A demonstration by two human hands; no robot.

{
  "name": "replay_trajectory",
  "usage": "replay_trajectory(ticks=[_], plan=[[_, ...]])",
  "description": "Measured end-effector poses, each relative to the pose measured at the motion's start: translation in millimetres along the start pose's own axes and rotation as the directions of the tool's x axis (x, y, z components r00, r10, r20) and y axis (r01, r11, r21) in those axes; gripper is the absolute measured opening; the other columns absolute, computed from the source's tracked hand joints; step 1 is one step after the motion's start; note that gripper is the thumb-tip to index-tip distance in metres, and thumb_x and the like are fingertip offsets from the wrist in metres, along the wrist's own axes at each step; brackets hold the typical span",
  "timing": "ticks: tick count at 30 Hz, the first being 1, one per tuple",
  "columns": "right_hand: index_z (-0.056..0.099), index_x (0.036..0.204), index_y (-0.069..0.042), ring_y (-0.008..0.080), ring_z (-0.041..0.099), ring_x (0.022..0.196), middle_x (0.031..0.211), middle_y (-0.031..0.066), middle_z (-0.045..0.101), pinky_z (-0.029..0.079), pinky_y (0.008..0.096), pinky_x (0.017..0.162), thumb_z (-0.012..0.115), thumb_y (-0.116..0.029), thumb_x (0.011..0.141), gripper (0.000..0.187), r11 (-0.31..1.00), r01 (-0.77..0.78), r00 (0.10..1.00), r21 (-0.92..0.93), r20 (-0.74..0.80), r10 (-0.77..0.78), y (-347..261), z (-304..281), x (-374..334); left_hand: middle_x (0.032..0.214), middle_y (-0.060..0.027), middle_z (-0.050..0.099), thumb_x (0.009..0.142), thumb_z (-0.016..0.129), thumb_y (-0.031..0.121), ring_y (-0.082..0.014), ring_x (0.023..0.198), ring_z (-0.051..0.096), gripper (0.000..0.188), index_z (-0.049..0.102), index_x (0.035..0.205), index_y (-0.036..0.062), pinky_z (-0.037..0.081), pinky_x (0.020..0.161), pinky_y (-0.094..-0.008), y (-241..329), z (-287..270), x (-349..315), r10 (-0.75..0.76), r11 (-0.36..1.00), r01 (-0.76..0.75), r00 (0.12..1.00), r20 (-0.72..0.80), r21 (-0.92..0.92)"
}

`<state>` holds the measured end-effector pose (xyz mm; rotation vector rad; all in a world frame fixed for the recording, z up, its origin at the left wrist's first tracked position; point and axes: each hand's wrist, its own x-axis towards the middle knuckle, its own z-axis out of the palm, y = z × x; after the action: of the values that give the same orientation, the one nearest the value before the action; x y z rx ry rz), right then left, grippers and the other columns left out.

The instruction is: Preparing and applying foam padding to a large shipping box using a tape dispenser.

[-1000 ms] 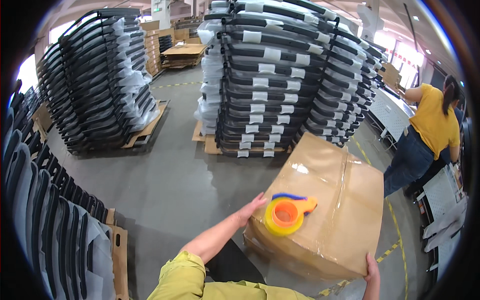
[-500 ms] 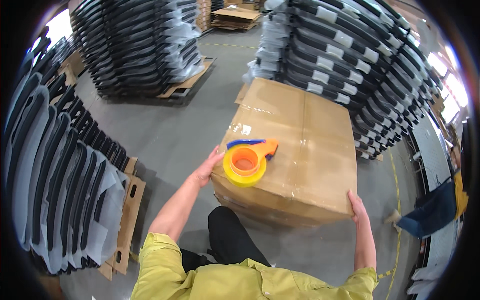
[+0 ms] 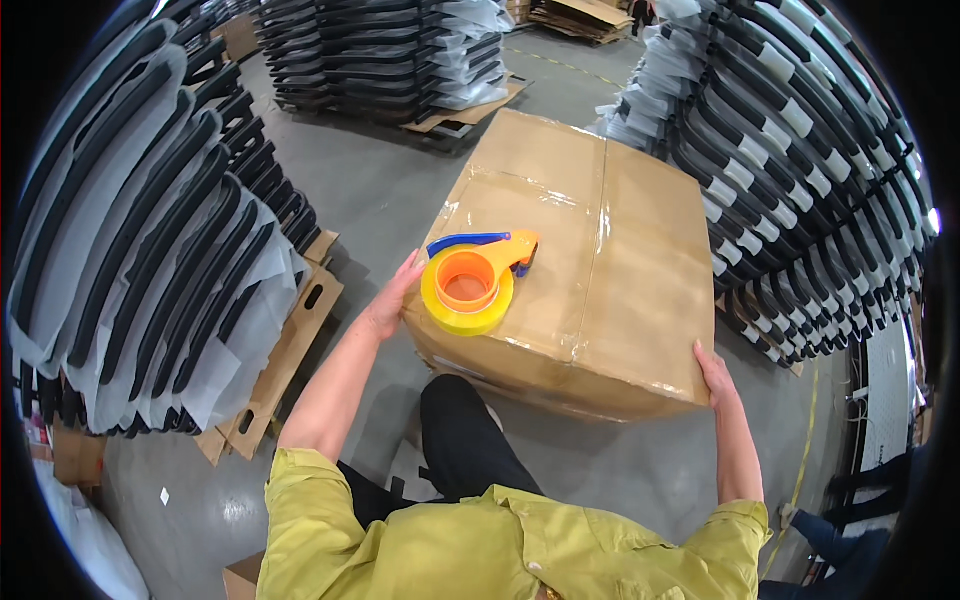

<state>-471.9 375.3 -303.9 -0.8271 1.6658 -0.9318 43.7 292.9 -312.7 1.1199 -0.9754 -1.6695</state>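
While I look down from the head cam, the large brown cardboard box (image 3: pixel 590 260) sits in front of me on the grey concrete floor (image 3: pixel 400 170), between the two hands and just beyond my dark trouser knee (image 3: pixel 465 440). Its top flaps are shut & sealed w/ clear glossy tape along the centre seam, plus a cross strip near the far-left corner; the tape shines in the light. The near face is plain brown, slightly creased at the lower edge. On the box's near-left top corner rests an orange & blue tape dispenser with a yellow-looking tape roll (image 3: pixel 472 285), lying flat, roll toward me, blue handle pointing away to the right.

My left hand (image 3: pixel 392 300) is pressed flat against the box's left side at the near corner, fingers stretched out & together, tips reaching up toward the top edge just beside the roll; I can't tell whether they touch the roll. My right hand (image 3: pixel 716 375) lies open on the near-right corner, fingers extended, palm on the cardboard. Neither hand is curled around anything.

Stacks of black curved moulded parts w/ white foam sheets (image 3: pixel 150 250) stand left, and more of them (image 3: pixel 800 170) crowd the box's right side.
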Motion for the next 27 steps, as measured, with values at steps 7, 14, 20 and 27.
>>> replay_trajectory(ticks=[7,14,20,27], plan=[[0.05,0.113,0.003,0.0174,0.057,0.09,0.103,0.0115,0.058,0.046,0.0306,0.077,0.06,-0.045,0.078,0.06,0.967,0.157,0.987,-0.203,0.058,-0.148,-22.1,60.0,54.2,0.14,-0.0077,0.023,0.08,0.052,0.046,-0.0184,0.127,0.024,0.081,0.009,0.139,0.0115,0.019,0.102,-0.0332,-3.3,-43.8,-72.1,0.074,0.995,-0.086,0.978,-0.194,-0.051],[0.05,0.11,0.007,0.0351,0.053,0.101,0.106,0.026,0.055,0.042,0.0404,0.085,0.043,-0.065,0.075,0.081,0.422,0.116,0.915,-0.899,-0.068,-0.398,-80.6,160.6,99.8,0.141,-0.0119,0.019,0.08,0.053,0.045,-0.0209,0.13,0.016,0.084,0.003,0.139,0.0089,0.01,0.104,-0.0348,-5.5,-71.5,-135.7,0.16,0.985,-0.175,0.912,-0.378,-0.006],[0.049,0.108,0.012,0.0387,0.049,0.106,0.107,0.0308,0.051,0.039,0.0416,0.088,0.039,-0.066,0.075,0.085,0.358,0.17,0.927,-0.918,0.026,-0.374,-85.9,207.7,88.0,0.142,-0.0128,0.014,0.08,0.055,0.041,-0.0219,0.13,0.016,0.085,0.002,0.139,0.0103,0.012,0.104,-0.0358,-16.2,-87.4,-171.8,0.15,0.981,-0.189,0.878,-0.455,-0.042],[0.053,0.099,0.011,0.0376,0.052,0.1,0.1,0.0305,0.054,0.041,0.0415,0.083,0.039,-0.066,0.075,0.082,0.357,0.226,0.919,-0.906,0.077,-0.386,-89.5,193.8,68.3,0.138,-0.0121,0.023,0.084,0.053,0.027,-0.0202,0.125,0.027,0.077,0.002,0.139,0.0091,0.021,0.102,-0.0308,-37.5,-46.9,-207.7,0.185,0.945,-0.289,0.855,-0.484,-0.15]])
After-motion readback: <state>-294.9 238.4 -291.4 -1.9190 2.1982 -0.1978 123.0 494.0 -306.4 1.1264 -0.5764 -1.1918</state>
